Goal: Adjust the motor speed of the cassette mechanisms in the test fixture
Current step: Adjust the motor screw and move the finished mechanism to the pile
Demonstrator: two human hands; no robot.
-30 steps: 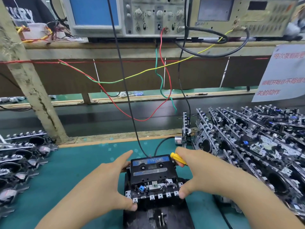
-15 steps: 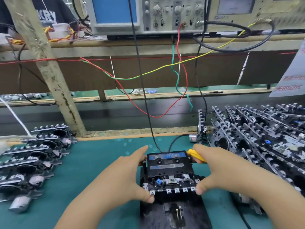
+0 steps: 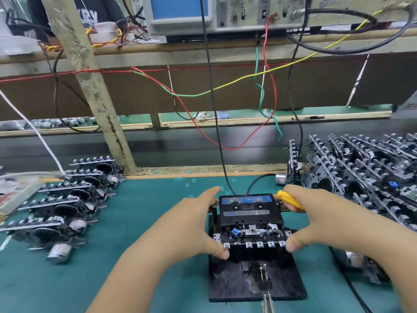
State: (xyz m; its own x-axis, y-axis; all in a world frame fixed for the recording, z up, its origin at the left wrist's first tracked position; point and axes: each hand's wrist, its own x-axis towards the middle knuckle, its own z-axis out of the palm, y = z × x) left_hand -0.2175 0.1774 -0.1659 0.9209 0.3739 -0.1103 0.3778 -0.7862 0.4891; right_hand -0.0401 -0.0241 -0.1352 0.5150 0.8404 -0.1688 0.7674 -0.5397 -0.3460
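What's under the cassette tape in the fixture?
Under the cassette tape sits a cassette mechanism; only its front edge with key tabs and a blue part shows. It rests on the black fixture base. The rest of the mechanism is covered by the tape.

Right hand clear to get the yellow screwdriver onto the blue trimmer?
Probably yes. The blue trimmer sits exposed below the cassette; the right hand holds the yellow screwdriver nearby, though the left hand thumb lies close.
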